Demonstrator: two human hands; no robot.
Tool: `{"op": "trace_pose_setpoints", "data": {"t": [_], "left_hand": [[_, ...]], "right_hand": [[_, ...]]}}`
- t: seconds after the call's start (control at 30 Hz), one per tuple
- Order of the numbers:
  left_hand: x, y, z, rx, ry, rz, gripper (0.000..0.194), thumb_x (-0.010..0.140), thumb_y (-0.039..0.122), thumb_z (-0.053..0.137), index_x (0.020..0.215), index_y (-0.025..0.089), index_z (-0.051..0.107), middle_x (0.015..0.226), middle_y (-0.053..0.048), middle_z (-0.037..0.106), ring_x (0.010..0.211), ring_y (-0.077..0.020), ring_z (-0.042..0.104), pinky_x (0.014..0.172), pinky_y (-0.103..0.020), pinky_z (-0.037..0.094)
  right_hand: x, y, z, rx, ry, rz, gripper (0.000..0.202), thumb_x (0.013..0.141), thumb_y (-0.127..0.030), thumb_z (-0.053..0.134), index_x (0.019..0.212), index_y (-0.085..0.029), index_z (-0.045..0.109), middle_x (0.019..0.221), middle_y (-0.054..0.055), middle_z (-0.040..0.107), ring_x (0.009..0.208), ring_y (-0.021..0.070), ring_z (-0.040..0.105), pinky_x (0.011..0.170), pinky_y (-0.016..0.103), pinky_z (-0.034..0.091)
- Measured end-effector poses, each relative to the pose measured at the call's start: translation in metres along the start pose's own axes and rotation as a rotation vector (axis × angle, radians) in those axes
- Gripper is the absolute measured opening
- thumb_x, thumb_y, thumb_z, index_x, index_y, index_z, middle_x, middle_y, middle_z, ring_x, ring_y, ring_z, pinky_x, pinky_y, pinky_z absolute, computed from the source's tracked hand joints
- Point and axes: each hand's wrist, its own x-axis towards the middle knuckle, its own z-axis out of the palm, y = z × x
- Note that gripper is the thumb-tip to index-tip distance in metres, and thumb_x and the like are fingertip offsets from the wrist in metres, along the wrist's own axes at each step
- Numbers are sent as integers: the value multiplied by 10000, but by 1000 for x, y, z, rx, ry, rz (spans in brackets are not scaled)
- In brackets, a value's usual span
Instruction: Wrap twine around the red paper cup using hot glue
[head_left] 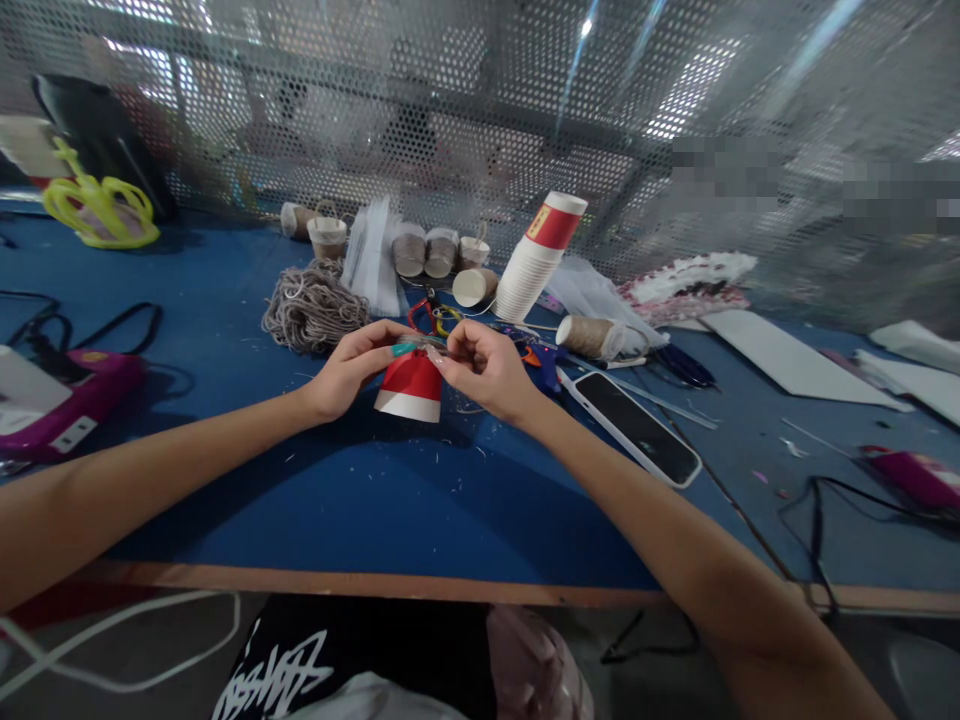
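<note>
A red paper cup (414, 378) with a white rim stands upside down over the blue table, its rim toward me. My left hand (346, 372) holds it from the left, thumb and fingers at the narrow top end. From the right, my right hand (491, 372) has its fingers curled and pinched at the same end, where thin grey-brown cord seems to lie across the cup's base. The fingers partly hide the cord. A loose heap of grey-brown cord (315, 308) lies just behind my left hand.
Behind my hands stand a leaning stack of paper cups (526, 275), cord-wrapped cups (425, 252) and clear strips (373, 262). Scissors (431, 317) lie close behind the red cup. A phone (637, 428) lies right; a purple power strip (82, 400) and yellow crown-like piece (105, 215) are left.
</note>
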Motion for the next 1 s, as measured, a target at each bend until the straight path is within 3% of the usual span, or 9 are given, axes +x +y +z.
{"op": "trace_pose_setpoints", "data": {"t": [0.33, 0.67, 1.0], "left_hand": [[0, -4, -2, 27, 0, 25, 272, 673, 330, 745, 888, 167, 711, 853, -39, 698, 786, -191, 633, 756, -317, 480], [0, -3, -2, 10, -12, 27, 264, 676, 329, 759, 879, 165, 722, 854, -36, 706, 799, -184, 635, 760, -299, 477], [0, -6, -3, 36, -20, 50, 240, 711, 326, 725, 889, 166, 699, 833, -39, 706, 785, -179, 632, 766, -306, 476]], "right_hand": [[-5, -2, -1, -219, 13, -136, 236, 756, -338, 609, 700, -240, 402, 517, -91, 377, 462, 68, 339, 461, 236, 313], [-6, -1, -2, -449, 32, -302, 199, 794, -308, 518, 706, -239, 354, 601, -46, 433, 510, 86, 380, 517, 263, 331], [-7, 4, -1, -591, 47, -304, 177, 778, -255, 494, 701, -246, 335, 580, -36, 417, 555, 118, 390, 554, 286, 313]]}}
